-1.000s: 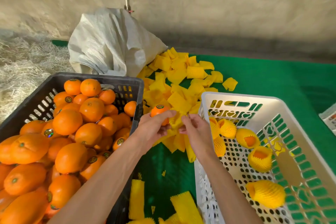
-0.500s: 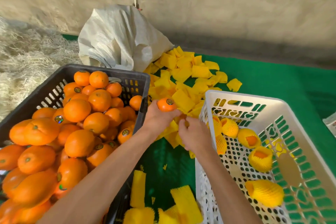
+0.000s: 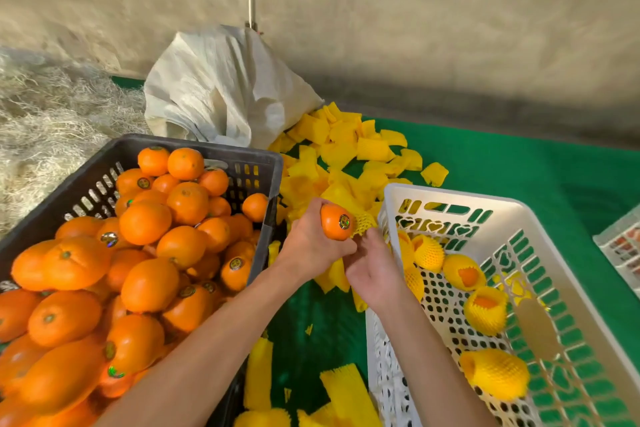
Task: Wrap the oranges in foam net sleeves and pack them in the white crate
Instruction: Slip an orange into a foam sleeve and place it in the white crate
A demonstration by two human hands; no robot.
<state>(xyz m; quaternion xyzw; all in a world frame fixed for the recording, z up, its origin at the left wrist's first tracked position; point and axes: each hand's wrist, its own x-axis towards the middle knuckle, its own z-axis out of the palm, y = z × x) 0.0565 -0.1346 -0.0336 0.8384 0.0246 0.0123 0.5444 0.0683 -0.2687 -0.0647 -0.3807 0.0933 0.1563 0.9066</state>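
Green mat (image 3: 502, 177) below rough wall (image 3: 415, 28); left hand (image 3: 308, 239) grips orange (image 3: 335, 221); right hand (image 3: 375, 274) pinches sleeve (image 3: 363, 224).

two crates (image 3: 450, 194), five wrapped oranges (image 3: 493, 373)

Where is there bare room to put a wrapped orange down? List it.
Free: white perforated crate floor near the wrists, beside the net-sleeved oranges; green mat beyond the crate. Crowded: black slotted crate heaped with bare oranges; yellow foam sleeve pile.
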